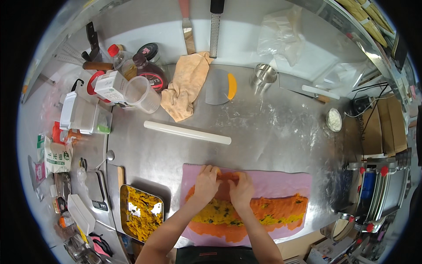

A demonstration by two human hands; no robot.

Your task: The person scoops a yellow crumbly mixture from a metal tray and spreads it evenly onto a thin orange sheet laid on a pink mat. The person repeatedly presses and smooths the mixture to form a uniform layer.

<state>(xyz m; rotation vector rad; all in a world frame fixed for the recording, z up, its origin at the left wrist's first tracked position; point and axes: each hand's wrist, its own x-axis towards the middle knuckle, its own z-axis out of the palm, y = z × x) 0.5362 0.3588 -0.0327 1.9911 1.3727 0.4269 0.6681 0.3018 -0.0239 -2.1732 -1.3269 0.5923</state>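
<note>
A pink-purple sheet of dough [281,180] lies flat at the front of the steel table. On top is an orange layer [281,203], with a band of mashed yellow filling with dark flecks [217,213] along its middle. My left hand [207,184] and my right hand [241,190] are side by side at the far edge, fingers curled down on an orange-brown part of the layer [226,185] between them. The fingertips are partly hidden. Left of the sheet, a metal tray [163,207] holds more yellow filling.
A white rolling pin [187,132] lies beyond the sheet. Further back are a scraper [217,87], a tan cloth [187,83], metal cups [263,77] and a small bowl of white powder [334,119]. Bottles, a clear plastic jug [143,94] and a scale [96,191] crowd the left.
</note>
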